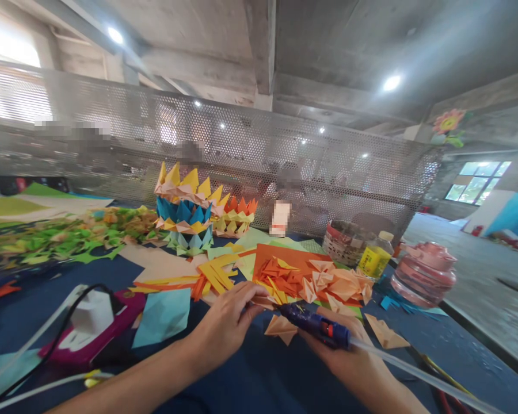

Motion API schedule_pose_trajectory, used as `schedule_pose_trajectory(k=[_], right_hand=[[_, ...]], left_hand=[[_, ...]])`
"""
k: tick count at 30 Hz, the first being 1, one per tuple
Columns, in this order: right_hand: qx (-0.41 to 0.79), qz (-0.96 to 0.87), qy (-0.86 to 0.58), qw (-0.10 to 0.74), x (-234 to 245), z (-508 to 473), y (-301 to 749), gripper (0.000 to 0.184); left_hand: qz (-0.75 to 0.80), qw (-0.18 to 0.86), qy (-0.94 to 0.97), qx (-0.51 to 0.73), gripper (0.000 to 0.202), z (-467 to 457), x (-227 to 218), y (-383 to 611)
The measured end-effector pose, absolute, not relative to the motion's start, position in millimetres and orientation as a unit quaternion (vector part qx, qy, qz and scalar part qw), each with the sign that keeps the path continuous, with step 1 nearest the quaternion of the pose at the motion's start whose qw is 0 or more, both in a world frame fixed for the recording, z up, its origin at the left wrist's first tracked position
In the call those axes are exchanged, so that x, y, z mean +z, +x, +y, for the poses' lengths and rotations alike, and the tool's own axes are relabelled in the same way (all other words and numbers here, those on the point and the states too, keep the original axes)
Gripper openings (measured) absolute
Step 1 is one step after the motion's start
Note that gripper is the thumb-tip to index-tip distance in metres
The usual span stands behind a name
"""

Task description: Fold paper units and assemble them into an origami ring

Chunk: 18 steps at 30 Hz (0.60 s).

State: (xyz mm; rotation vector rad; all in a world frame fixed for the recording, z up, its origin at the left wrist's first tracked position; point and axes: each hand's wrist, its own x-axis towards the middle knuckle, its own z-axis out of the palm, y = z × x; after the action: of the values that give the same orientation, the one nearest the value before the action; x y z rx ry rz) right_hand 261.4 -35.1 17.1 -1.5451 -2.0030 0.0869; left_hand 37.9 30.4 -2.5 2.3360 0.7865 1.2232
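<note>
My left hand [228, 322] is closed in a pinch on a small folded peach paper piece [263, 301] near the front of the dark blue table [259, 374]. My right hand [345, 351] is wrapped round a blue glue gun [315, 325] with a clear glue stick [414, 374] trailing out behind it. The gun's nozzle points at the pinched piece. Another folded peach piece [281, 329] lies just below the gun. A heap of folded orange, yellow and peach paper pieces [319, 282] lies right behind both hands.
Stacked paper crowns [185, 215] and a smaller orange one [237, 217] stand at the back. A pink power strip with a white plug [92, 325] lies left. A woven basket [345, 241], a yellow bottle [374, 256] and a pink lidded jar [425, 273] stand right. Green paper scraps [60, 236] spread far left.
</note>
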Motion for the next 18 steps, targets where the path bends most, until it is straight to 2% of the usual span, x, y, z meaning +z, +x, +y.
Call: schedule_pose_trajectory(k=[11,15,18], right_hand=[[-0.006,-0.764,-0.587,0.267,21.7,-36.5,261.0,0.03],[-0.065,-0.781,-0.572,0.242,26.2,-43.3,263.4,0.02],[-0.134,-0.782,-0.566,0.224,26.4,-55.6,278.1,0.013]], left_hand=[[0.282,0.209,0.829,0.435,0.012,33.9,0.2,37.0],[0.288,0.221,0.824,0.435,0.013,32.1,1.3,36.6],[0.29,0.296,0.793,0.446,0.011,34.7,1.6,36.9]])
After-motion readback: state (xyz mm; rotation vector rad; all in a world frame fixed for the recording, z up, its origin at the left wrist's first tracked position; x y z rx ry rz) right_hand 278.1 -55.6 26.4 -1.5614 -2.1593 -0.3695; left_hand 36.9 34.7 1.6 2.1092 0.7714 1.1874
